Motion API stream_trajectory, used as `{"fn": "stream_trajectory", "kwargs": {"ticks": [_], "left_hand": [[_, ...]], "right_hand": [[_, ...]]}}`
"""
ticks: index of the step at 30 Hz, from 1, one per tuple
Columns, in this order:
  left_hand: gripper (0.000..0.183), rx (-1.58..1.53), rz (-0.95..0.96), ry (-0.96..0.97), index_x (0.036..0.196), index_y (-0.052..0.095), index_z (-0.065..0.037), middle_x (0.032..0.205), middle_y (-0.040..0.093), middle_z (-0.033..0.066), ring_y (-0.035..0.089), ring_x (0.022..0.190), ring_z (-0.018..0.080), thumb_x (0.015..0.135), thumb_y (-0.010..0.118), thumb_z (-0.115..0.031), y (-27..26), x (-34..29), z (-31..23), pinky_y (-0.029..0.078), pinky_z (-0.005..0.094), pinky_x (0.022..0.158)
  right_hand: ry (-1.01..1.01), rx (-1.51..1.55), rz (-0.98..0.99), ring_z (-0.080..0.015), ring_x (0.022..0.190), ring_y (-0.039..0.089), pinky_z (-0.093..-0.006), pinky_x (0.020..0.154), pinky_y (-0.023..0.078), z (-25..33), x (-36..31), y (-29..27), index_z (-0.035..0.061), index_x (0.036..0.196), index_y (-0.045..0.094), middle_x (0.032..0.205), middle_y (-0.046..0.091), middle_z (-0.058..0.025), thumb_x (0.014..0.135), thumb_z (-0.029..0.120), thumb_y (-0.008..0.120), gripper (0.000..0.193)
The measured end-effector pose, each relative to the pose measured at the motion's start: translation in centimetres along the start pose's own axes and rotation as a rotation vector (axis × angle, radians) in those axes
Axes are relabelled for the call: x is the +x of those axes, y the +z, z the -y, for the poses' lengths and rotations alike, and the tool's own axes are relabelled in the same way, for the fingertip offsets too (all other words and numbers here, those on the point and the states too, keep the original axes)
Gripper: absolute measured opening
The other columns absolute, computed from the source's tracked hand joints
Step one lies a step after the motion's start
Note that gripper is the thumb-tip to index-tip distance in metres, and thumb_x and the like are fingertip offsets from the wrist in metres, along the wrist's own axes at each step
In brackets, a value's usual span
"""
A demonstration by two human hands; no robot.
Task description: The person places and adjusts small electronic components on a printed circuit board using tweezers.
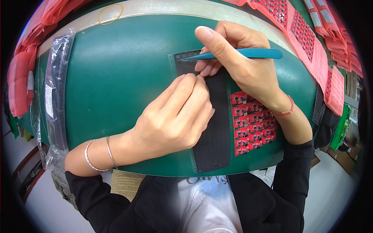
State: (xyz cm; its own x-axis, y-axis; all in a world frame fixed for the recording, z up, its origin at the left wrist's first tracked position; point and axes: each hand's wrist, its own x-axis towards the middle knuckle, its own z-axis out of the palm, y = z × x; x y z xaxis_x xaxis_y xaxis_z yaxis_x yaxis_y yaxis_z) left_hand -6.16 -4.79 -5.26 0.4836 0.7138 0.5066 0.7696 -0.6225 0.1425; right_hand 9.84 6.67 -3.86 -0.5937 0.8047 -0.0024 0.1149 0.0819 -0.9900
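Blue tweezers lie across my right hand, held closed between thumb and fingers. Their tips point left, over the far end of a long black pocketed tray that lies lengthwise on the green mat. My left hand reaches over the tray's left side, its fingers bent and pressed together in a pinch. Its fingertips meet the lower fingers of my right hand above the tray. Whatever the left fingers pinch, if anything, is hidden. Right of the tray sits a panel of small red circuit boards, partly under my right wrist.
A bundle of black trays in clear plastic lies on the left of the green mat. Pink wrapping is stacked at far left. More red boards on pink sheets line the right edge. A yellow rubber band lies at the back.
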Motion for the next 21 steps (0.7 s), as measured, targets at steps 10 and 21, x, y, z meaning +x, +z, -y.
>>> {"fn": "stream_trajectory", "kwargs": {"ticks": [10,21], "left_hand": [[0.015,-0.044,0.004,-0.022,0.072,0.065,0.002,0.095,0.063,0.0159,0.067,0.098,0.0323,0.077,0.071,-0.011,-0.2,0.6,-0.3,0.06,0.0387,0.088],[0.049,-0.321,0.029,-0.008,0.114,0.07,0.007,0.118,0.068,0.0202,0.07,0.104,0.0384,0.07,0.083,-0.011,-1.1,2.9,-3.7,0.061,0.0419,0.089]], "right_hand": [[0.072,0.207,0.018,-0.0111,0.059,0.067,-0.0227,0.055,0.055,0.6,-0.1,-0.4,0.0006,0.085,0.063,0.074,0.072,-0.0114,0.105,0.024,0.064,0.031],[-0.072,0.116,-0.082,-0.0181,0.062,0.069,-0.0278,0.058,0.056,1.4,-6.5,-10.1,-0.0009,0.094,0.062,0.079,0.071,-0.0182,0.11,0.025,0.052,0.032]]}}
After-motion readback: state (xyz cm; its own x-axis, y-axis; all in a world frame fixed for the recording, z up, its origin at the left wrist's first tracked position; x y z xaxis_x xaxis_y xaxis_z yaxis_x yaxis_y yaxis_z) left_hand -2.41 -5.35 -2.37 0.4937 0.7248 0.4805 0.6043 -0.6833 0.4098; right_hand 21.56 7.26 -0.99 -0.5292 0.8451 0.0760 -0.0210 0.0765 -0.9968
